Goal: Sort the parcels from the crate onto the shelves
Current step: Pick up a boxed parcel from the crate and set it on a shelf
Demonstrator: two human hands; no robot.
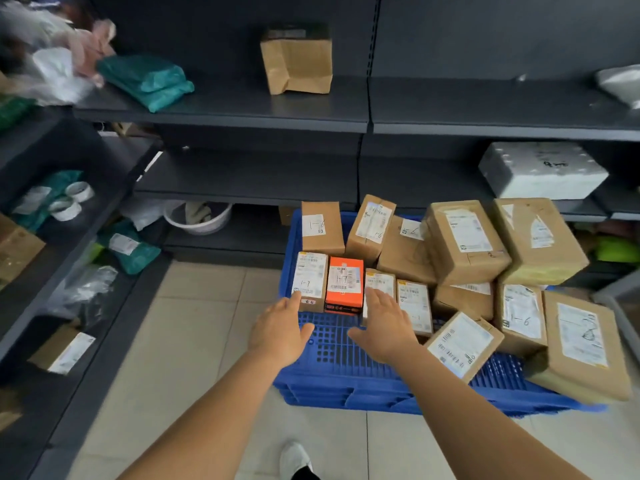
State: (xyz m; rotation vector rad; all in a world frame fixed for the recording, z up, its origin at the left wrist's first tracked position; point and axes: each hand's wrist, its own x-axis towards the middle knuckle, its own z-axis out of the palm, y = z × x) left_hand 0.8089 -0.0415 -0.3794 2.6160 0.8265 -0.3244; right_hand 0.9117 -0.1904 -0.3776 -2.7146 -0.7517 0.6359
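A blue plastic crate on the floor holds several brown cardboard parcels with white labels. An orange box marked 1-7 stands in the crate's near left part, between a brown parcel also marked 1-7 and another small parcel. My left hand reaches out with straight fingers, its tips touching the left brown parcel. My right hand is spread open over the small parcel right of the orange box. Neither hand holds anything.
Dark grey shelves run along the back and left. A brown parcel and a teal bag lie on the upper shelf, a white foam box on the right middle shelf. Bags, tape rolls and parcels fill the left shelves. Tiled floor lies left of the crate.
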